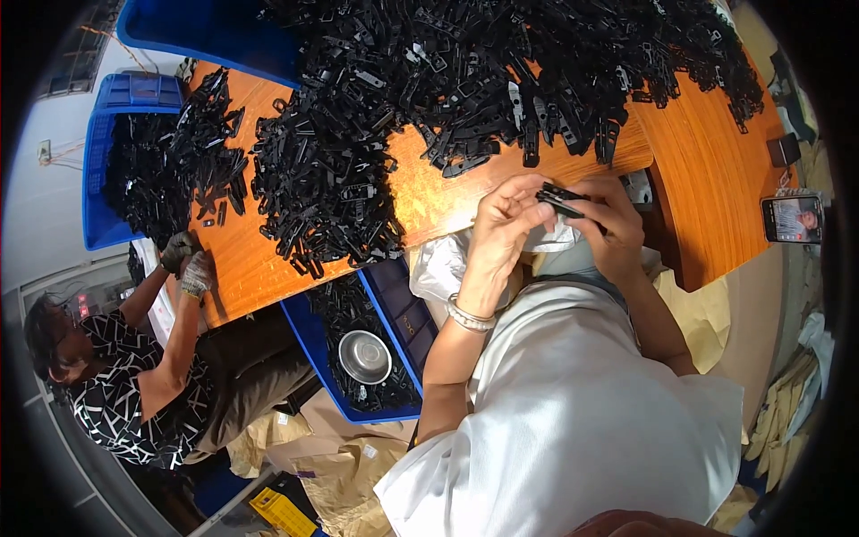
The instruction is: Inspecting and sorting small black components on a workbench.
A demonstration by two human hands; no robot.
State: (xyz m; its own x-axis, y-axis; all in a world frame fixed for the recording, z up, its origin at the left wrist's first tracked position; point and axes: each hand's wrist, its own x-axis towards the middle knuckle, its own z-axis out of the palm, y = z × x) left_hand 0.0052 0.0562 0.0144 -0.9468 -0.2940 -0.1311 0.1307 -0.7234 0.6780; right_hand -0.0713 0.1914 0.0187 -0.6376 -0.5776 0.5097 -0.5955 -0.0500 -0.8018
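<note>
Together, loosely curled left hand (514, 215) and right hand (614, 228) pinch a black part (561, 200).

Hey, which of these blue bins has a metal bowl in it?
The lowest bin in view, just below the table: a silver bowl sits inside it. No bowl shows in the others.

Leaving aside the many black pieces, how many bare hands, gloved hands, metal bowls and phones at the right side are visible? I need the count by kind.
Bare hands: 2, left hand and right hand
Co-worker's gloved hands: 2
Metal bowl: 1
Phone: 1
Total: 6
</note>
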